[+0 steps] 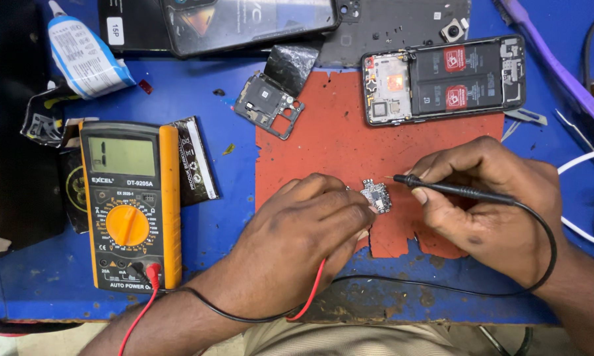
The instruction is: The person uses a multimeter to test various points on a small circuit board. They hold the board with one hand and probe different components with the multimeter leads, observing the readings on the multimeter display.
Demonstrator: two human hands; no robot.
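The left hand is lying curled on the red mat, its fingertips pinching the edge of a small circuit board that is sitting near the middle of the mat's lower part; a red lead is running out from under this palm, so whatever probe it may be gripping is hidden beneath the fingers. The right hand is closing around a black probe, holding it like a pen with the metal tip pointing left, just beside the board's right edge but not clearly touching it. The probe's black lead is looping round the right wrist and trailing along the table's front edge. To the left, on the blue table, a yellow multimeter is lying face up with both leads plugged in at its bottom, partly covering a flat battery. Above the mat's upper left corner a dark camera frame part is resting, and an opened phone with its back removed is lying across the mat's upper right edge. A glue tube is sitting at the upper left, a phone back cover along the top, and a purple tool is slanting at the far right beside white and yellow cables.
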